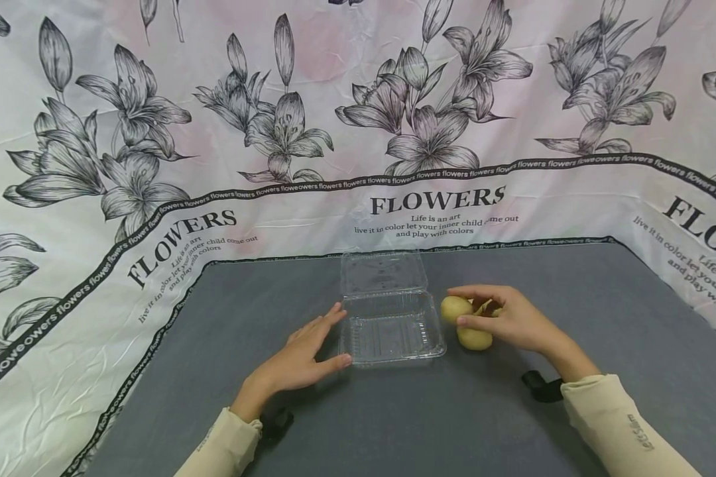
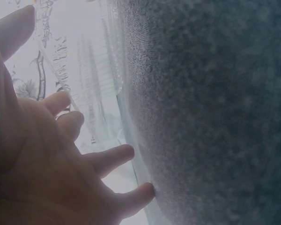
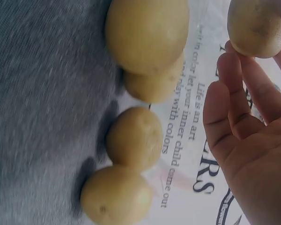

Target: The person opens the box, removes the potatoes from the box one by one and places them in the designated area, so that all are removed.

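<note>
A clear plastic clamshell container (image 1: 392,331) lies on the grey table, its lid (image 1: 384,273) folded back toward the wall. My left hand (image 1: 306,351) is at the container's left side, fingers spread and thumb near its front corner; in the left wrist view the fingertips (image 2: 139,194) lie along the clear wall. At the container's right, my right hand (image 1: 510,319) pinches a potato (image 3: 257,27) between thumb and fingers. Several more yellow potatoes (image 3: 116,194) rest on the table in a row below that hand in the right wrist view, partly hidden by it in the head view.
A white floral cloth (image 1: 435,205) with "FLOWERS" lettering hangs behind and around the grey table (image 1: 394,424). Black wrist camera mounts (image 1: 541,386) show below both wrists, beside the cream sleeves (image 1: 623,424).
</note>
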A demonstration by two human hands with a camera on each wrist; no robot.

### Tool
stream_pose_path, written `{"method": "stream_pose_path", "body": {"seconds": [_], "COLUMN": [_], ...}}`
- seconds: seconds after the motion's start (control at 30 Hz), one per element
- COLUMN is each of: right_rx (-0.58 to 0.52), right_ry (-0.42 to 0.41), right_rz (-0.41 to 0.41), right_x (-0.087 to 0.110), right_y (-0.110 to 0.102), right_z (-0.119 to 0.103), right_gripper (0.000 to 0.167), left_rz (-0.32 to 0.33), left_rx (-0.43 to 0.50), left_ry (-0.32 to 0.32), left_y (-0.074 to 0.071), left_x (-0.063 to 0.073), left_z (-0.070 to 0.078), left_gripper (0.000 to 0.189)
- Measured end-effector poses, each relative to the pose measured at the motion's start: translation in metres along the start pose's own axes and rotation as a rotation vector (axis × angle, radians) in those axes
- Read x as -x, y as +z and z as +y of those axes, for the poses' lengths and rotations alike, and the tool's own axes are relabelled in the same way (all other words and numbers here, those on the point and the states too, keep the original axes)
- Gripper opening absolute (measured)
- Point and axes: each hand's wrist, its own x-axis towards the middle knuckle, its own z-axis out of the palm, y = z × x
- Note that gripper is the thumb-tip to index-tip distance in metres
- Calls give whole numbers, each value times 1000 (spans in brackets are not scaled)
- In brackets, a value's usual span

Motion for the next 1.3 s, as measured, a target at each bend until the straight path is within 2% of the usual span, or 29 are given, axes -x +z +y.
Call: {"method": "stream_pose_path", "body": {"seconds": [0.67,0.83,1.3], "right_rx": [101,93,166], "right_ry": [60,60,153], "right_rz": [56,40,-10], "right_x": [29,36,50], "right_y": [-33,-38,-44], "right_z": [21,24,28], "right_gripper": [43,44,42], "left_rz": [-11,-15,-17], "left_rx": [-2,0,-16], "left_ry": [-2,2,1], "left_y": [0,-1,0], "left_x": [-1,1,0], "left_z": [0,-1,-1], "left_gripper": [87,88,88]}}
